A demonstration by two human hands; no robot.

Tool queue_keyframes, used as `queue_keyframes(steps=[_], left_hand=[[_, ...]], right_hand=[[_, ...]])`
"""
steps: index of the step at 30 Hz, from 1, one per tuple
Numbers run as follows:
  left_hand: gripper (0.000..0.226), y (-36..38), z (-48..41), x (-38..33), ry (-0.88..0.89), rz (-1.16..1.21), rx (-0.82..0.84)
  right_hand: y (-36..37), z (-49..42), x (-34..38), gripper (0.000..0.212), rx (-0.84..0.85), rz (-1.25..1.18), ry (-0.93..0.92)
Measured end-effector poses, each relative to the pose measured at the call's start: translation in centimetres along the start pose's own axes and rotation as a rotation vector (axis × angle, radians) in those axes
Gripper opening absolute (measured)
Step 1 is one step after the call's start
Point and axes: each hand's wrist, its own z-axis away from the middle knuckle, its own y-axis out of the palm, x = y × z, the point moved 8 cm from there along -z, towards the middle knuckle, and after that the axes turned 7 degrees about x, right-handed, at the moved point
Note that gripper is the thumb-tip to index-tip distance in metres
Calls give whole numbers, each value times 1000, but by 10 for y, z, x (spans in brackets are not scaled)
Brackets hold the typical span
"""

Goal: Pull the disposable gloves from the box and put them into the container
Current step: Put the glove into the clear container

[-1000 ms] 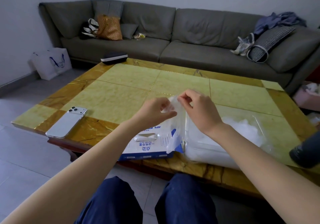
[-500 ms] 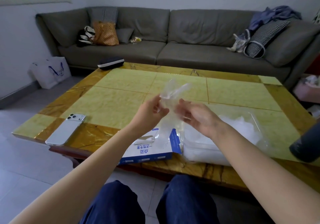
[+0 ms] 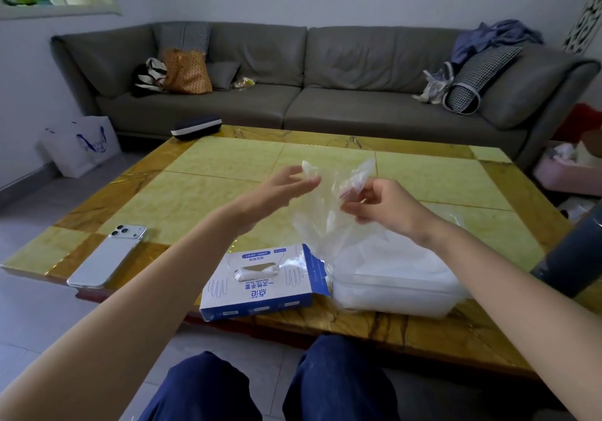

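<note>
A clear disposable glove [image 3: 327, 215] hangs spread between my two hands above the table. My left hand [image 3: 280, 189] pinches its left corner with nearly straight fingers. My right hand [image 3: 381, 207] pinches its right corner with curled fingers. Below them lies the blue and white glove box [image 3: 260, 279], with another glove poking from its slot. Right of the box stands the clear plastic container [image 3: 400, 293], filled with white crumpled gloves. The hanging glove's lower end reaches down near the container's left side.
A white phone [image 3: 107, 256] lies on the yellow marble table [image 3: 228, 163] at the left. A dark cylinder [image 3: 573, 257] juts in at the right edge. A black case [image 3: 197, 126] sits at the far left corner. A grey sofa stands behind.
My hands have risen from the box and moved apart, drawing the glove out and spreading it open. The camera has tilted up slightly.
</note>
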Motion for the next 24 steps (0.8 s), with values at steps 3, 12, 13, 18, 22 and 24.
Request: queue_keyframes(steps=[3, 12, 13, 18, 22, 24], left_hand=[[48, 17, -14, -13, 19, 14, 95], [13, 18, -40, -64, 261, -208, -273], [16, 18, -38, -74, 349, -234, -337], [9, 39, -32, -74, 496, -566, -373], [6, 68, -42, -36, 378, -905, -176], [10, 85, -50, -21, 331, -1042, -67]], right_hand=[[-9, 5, -1, 13, 64, 48, 4], [-97, 31, 20, 2, -561, 416, -264], [-99, 39, 31, 4, -617, 507, -365], [-82, 59, 27, 6, -438, 799, -581], [-64, 54, -29, 17, -145, 810, -328], [-55, 48, -58, 24, 11, 789, -154]])
